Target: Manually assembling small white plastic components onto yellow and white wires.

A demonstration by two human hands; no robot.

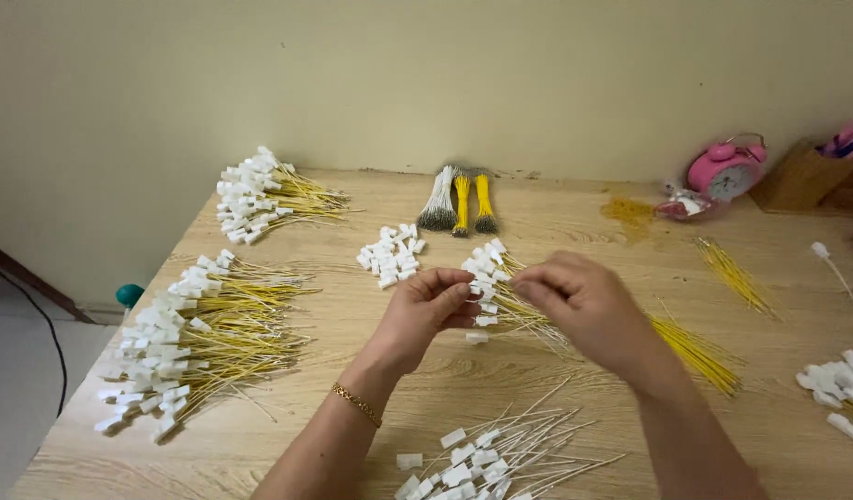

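My left hand (425, 310) and my right hand (575, 301) meet over the middle of the wooden table (352, 407). Both pinch at a small white plastic connector (477, 294) on a thin yellow wire, just above a small pile of wired connectors (493, 278). The left wrist wears a gold bracelet (356, 405). A heap of loose white connectors (390, 254) lies just beyond the left hand. Loose yellow wires (695, 352) lie under and to the right of my right forearm.
Two big piles of yellow-wired connectors lie at left (190, 338) and far left (260, 194). White-wired connectors (487, 458) lie near the front edge. Bundled wires (461, 202) sit at the back, with a pink alarm clock (726, 169) and a cardboard box (806, 176) at right.
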